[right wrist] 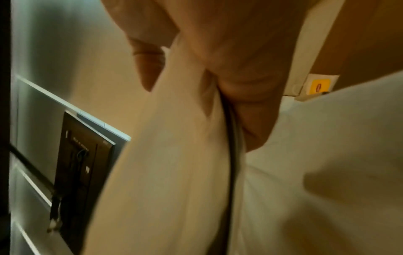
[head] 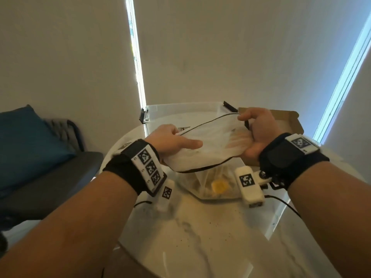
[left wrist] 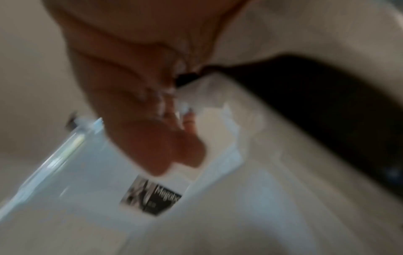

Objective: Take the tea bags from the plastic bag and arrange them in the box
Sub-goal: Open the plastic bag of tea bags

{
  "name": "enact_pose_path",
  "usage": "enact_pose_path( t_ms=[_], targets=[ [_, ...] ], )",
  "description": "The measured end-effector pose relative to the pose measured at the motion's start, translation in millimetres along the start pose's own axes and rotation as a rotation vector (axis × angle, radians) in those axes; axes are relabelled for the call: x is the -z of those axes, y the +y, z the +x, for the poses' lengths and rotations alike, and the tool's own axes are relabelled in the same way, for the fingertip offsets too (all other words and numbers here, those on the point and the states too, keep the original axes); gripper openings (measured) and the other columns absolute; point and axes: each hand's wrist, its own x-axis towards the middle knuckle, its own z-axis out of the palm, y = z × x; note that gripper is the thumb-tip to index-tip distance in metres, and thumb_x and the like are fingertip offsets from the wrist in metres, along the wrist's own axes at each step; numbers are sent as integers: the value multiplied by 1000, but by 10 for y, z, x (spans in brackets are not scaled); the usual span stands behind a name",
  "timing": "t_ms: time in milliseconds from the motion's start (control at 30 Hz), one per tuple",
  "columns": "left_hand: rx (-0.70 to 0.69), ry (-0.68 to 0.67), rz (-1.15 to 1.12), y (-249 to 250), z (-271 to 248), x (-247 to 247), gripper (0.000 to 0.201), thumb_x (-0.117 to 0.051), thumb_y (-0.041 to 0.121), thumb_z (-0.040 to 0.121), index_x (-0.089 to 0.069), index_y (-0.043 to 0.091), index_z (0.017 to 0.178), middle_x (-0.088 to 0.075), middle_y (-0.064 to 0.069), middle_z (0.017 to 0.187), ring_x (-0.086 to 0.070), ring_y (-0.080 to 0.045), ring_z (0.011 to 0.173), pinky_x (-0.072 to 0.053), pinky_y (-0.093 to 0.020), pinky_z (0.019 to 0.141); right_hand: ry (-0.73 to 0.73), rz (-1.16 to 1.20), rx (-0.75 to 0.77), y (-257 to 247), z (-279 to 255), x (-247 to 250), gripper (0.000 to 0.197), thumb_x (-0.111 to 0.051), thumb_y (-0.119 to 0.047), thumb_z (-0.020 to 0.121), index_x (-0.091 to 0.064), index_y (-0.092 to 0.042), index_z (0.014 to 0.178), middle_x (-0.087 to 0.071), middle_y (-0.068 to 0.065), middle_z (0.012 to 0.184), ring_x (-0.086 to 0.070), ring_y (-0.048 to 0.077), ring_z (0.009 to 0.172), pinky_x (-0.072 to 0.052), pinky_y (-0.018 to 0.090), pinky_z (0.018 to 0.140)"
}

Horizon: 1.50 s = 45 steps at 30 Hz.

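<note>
A clear plastic bag (head: 212, 145) with a black zip rim hangs between both hands above the table, its mouth pulled wide. My left hand (head: 172, 140) pinches the rim's left end, thumb lying along the top. My right hand (head: 257, 130) grips the rim's right end, fingers curled round it. Tea bags with a yellow tag (head: 219, 187) show through the bag's lower part. In the right wrist view the bag (right wrist: 174, 155) runs past my fingers (right wrist: 250, 120) and a yellow-tagged tea bag (right wrist: 319, 86) shows. The left wrist view is blurred; my fingers (left wrist: 152, 103) clamp the bag (left wrist: 218, 120).
A clear plastic box (head: 180, 113) with black latches stands behind the bag on the round marble table (head: 200, 237). A brown cardboard box (head: 289, 121) sits at the back right. A grey chair with a blue cushion (head: 26, 141) is at the left.
</note>
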Motion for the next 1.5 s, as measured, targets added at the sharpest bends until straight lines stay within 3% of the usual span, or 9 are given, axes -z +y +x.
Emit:
enact_pose_path(
  t_ms=[100, 233, 467, 633, 967, 1067, 1167, 1367, 1500],
  targets=[
    [-152, 103, 339, 163, -59, -24, 50, -85, 48, 69, -58, 22, 102, -60, 5, 95, -58, -12, 86, -46, -27, 68, 91, -287, -27, -54, -21, -77, 65, -77, -20, 66, -58, -9, 128, -69, 8, 111, -67, 29, 102, -56, 47, 92],
    [-64, -6, 207, 187, 38, -44, 17, -72, 26, 87, -71, 12, 97, -73, -7, 96, -71, -21, 86, -57, -32, 71, 412, -974, 96, -43, 20, -131, 39, -78, -42, 82, -60, -13, 101, -67, 5, 92, -65, 19, 76, -48, 28, 54],
    [203, -352, -1060, 79, 148, 3, 35, -59, 11, 93, -59, 6, 128, -67, -14, 104, -69, -27, 89, -59, -49, 80, 125, -75, 26, -54, 167, -15, 23, -57, -27, 101, -65, -8, 92, -68, 5, 77, -67, 22, 85, -54, 47, 97],
    [48, -384, -1119, 30, 80, 23, 25, -52, 13, 88, -64, -4, 101, -69, -19, 89, -68, -29, 83, -62, -48, 70, 76, 70, 101, -75, 143, -71, 23, -41, -7, 105, -62, 0, 103, -72, 17, 93, -71, 25, 85, -64, 41, 66],
    [210, -339, -856, -212, 48, -47, 40, -63, 24, 90, -60, 5, 125, -73, -18, 109, -72, -33, 99, -55, -49, 94, 129, -113, -209, 171, 130, 90, 31, -56, -18, 95, -61, -15, 125, -72, 20, 115, -68, 44, 107, -49, 62, 99],
    [221, -344, -1061, -189, 58, -3, 23, -55, 22, 95, -63, 2, 104, -70, -11, 79, -72, -26, 75, -54, -43, 90, 92, -146, -238, 223, 142, 70, 28, -54, -31, 99, -66, -17, 121, -75, 15, 112, -70, 37, 107, -51, 55, 99],
    [174, -414, -1138, -219, 85, -33, 57, -62, 33, 92, -52, 5, 140, -63, -14, 126, -63, -31, 116, -47, -50, 105, 28, 4, -186, 249, 161, 76, 33, -52, -26, 95, -64, -17, 125, -73, 17, 116, -68, 42, 109, -46, 61, 103],
    [-51, -196, -688, -227, 54, -63, 58, -77, 4, 72, -55, 15, 125, -67, -20, 113, -71, -31, 84, -59, -44, 70, 122, -135, -48, 147, 227, 77, 56, -67, 0, 81, -54, -15, 133, -67, 18, 123, -70, 43, 102, -56, 58, 90],
    [-233, -66, -496, -158, 9, -79, 37, -63, -10, 85, -48, 24, 82, -53, -2, 73, -49, -11, 47, -41, -25, 42, 381, -714, 153, 181, 236, 5, 52, -76, -29, 88, -49, -12, 129, -63, 4, 110, -66, 22, 87, -57, 31, 58]
  ],
)
